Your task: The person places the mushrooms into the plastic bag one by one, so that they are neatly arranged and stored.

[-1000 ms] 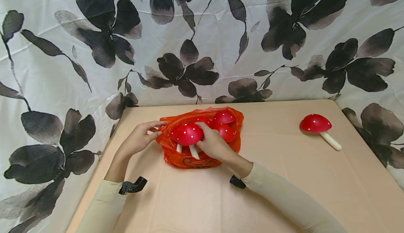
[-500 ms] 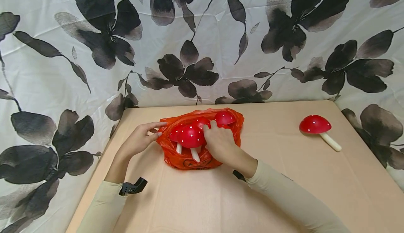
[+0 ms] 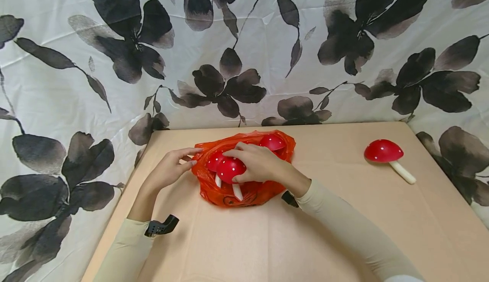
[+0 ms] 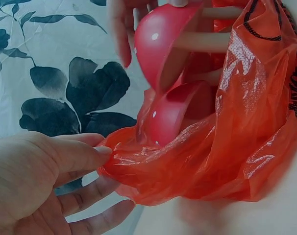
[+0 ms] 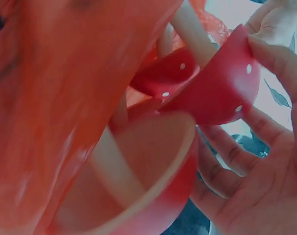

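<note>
An orange-red plastic bag [image 3: 254, 198] lies on the table, holding several toy mushrooms with red, white-dotted caps and pale stems. With thumb and fingers my left hand [image 3: 168, 169] pinches the bag's left rim, seen closer in the left wrist view. My right hand [image 3: 263, 163] reaches over the bag and grips a mushroom [image 3: 229, 171] by its cap. In the right wrist view, the thumb and fingers curve round that cap [image 5: 224, 88]. Another mushroom [image 3: 215, 161] sits left of it, and one more [image 3: 273, 141] at the back right. The right hand hides the others.
A single toy mushroom [image 3: 383, 151] lies on its side on the table's right part, outside the bag. The beige table [image 3: 237, 244] ends at the back against a white cloth [image 3: 282, 57] printed with dark flowers. Black straps [image 3: 162, 225] are on the wrists.
My right hand first lets go of the front mushroom and shifts right over the bag, then comes back and grips its cap. My left hand stays at the bag's rim.
</note>
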`<action>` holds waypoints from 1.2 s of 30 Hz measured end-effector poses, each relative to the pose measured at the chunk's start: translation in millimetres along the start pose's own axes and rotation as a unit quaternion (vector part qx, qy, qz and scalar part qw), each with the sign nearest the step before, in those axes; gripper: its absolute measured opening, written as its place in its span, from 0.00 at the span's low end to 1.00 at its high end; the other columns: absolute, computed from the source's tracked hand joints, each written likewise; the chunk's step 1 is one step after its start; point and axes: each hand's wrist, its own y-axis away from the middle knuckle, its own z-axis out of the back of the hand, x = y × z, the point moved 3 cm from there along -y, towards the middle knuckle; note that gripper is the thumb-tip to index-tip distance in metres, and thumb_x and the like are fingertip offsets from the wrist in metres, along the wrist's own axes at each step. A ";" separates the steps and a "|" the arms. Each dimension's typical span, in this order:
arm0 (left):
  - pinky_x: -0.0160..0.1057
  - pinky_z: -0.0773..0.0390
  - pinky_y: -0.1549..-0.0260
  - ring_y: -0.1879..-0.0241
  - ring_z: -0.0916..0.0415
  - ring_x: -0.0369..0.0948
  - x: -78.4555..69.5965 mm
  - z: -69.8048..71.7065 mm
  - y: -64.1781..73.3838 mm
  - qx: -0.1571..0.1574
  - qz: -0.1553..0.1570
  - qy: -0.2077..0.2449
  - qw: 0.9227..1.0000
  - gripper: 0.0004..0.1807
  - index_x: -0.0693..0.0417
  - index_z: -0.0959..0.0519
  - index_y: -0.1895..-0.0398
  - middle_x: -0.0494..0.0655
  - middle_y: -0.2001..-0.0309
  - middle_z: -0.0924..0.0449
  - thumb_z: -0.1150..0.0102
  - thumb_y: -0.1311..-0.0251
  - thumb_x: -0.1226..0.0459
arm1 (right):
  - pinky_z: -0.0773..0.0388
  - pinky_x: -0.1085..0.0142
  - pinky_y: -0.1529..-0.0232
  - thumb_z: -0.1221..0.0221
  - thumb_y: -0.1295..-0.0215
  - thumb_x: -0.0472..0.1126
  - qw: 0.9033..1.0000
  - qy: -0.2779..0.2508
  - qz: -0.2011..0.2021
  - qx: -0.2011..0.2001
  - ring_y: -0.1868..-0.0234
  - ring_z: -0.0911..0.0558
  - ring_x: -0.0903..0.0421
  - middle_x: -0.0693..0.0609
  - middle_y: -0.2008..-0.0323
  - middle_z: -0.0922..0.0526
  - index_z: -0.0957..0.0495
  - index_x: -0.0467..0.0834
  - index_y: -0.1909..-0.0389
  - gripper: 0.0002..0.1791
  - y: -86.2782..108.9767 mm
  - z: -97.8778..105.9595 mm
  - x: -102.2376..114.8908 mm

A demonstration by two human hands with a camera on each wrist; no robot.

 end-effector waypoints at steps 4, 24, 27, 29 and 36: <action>0.47 0.19 0.53 0.51 0.18 0.49 -0.8 -1.6 -1.1 0.001 -0.004 0.000 1.000 0.22 0.53 0.21 0.35 0.53 0.40 0.19 0.44 0.31 0.71 | 0.18 0.54 0.49 0.30 0.47 0.63 0.999 0.037 -0.004 -0.001 0.45 0.24 0.56 0.53 0.45 0.24 0.29 0.61 0.29 0.42 3.0 1.1 -3.3; 0.34 0.20 0.65 0.59 0.20 0.45 -7.8 0.6 3.9 0.005 -0.006 0.025 1.000 0.24 0.52 0.20 0.36 0.50 0.54 0.14 0.45 0.35 0.73 | 0.23 0.51 0.40 0.37 0.39 0.67 0.998 0.031 -0.026 0.050 0.39 0.24 0.50 0.51 0.38 0.20 0.27 0.52 0.30 0.40 9.0 0.9 -22.6; 0.34 0.21 0.66 0.59 0.19 0.45 -7.5 0.5 4.4 0.005 -0.012 0.031 0.999 0.24 0.53 0.21 0.36 0.51 0.54 0.14 0.44 0.35 0.73 | 0.24 0.49 0.39 0.38 0.37 0.67 0.998 0.024 -0.015 0.050 0.36 0.26 0.49 0.49 0.36 0.22 0.28 0.53 0.29 0.39 10.5 3.0 -22.9; 0.34 0.21 0.66 0.59 0.19 0.45 -7.0 0.0 4.9 0.006 -0.009 0.032 0.999 0.24 0.53 0.21 0.36 0.51 0.54 0.14 0.44 0.35 0.73 | 0.24 0.48 0.39 0.37 0.37 0.65 0.999 0.012 -0.012 0.051 0.35 0.27 0.48 0.48 0.35 0.23 0.28 0.53 0.28 0.39 12.1 4.2 -23.5; 0.36 0.20 0.66 0.57 0.20 0.47 -7.4 -0.3 4.2 0.003 -0.003 0.028 1.000 0.24 0.51 0.21 0.36 0.52 0.53 0.14 0.44 0.35 0.72 | 0.21 0.50 0.42 0.33 0.38 0.61 0.999 -0.008 -0.009 0.044 0.34 0.28 0.50 0.49 0.35 0.25 0.29 0.54 0.28 0.38 16.9 6.8 -30.7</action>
